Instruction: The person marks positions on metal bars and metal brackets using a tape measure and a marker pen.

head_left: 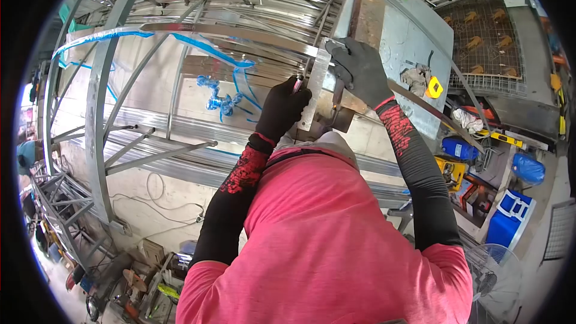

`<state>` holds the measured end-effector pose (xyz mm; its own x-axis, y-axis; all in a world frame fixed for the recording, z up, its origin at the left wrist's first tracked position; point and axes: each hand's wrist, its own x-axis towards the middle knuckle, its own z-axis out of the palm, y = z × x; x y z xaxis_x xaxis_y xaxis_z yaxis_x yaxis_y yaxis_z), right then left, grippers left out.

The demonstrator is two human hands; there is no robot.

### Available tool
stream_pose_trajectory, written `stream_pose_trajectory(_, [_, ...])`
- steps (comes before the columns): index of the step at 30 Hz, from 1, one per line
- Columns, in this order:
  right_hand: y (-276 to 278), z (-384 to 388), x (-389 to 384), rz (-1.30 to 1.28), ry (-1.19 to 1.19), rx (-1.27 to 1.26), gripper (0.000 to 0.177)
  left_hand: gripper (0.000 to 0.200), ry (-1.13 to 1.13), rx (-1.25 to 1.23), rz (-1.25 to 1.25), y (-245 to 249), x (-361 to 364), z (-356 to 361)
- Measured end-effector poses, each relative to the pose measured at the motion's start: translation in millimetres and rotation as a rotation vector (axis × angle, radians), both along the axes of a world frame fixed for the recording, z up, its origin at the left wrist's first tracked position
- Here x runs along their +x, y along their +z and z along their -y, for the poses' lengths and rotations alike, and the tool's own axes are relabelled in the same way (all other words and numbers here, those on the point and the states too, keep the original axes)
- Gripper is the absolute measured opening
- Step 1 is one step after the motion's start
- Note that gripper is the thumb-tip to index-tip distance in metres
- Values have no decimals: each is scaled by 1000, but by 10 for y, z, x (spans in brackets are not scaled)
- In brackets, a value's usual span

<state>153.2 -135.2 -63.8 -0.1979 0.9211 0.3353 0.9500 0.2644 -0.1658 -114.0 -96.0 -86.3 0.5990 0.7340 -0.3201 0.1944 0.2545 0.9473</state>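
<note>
My left hand, in a black glove, is closed around a slim pen-like thing with a pinkish-white tip end showing. It is beside a flat silvery metal strip. My right hand, in a grey glove, grips the upper end of that strip, its fingers over the edge. A long brown steel bar runs leftward from the strip. Under my right hand lies a rusty steel beam, and a dark metal piece is just below it.
A grey sheet-topped table carries a yellow tape measure and a crumpled cloth. Steel frame posts stand at left, with blue plastic wrap nearby. Tools, a blue cooler box and a fan are at right.
</note>
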Motion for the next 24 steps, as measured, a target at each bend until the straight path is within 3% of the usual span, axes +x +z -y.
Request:
stream_pose_trajectory(10, [-70,-8,25,1,-43,-74,56,27,-22,-28,-27,72,12,-20])
stream_pose_trajectory(13, [-28,0,26,16,-30,-51,56,34,129,118,-23,7,10,-65])
stream_pose_trajectory(15, [-38,7,33,25,-19,-35,55,42,402,272,186,32,2,-171])
stream_pose_trajectory(18, [-77,-13,34,45,-11,11,54,58,292,128,102,202,-72,-383])
stream_pose_trajectory(24, [-40,-11,18,30,-10,13,51,28,251,199,365,167,309,-508])
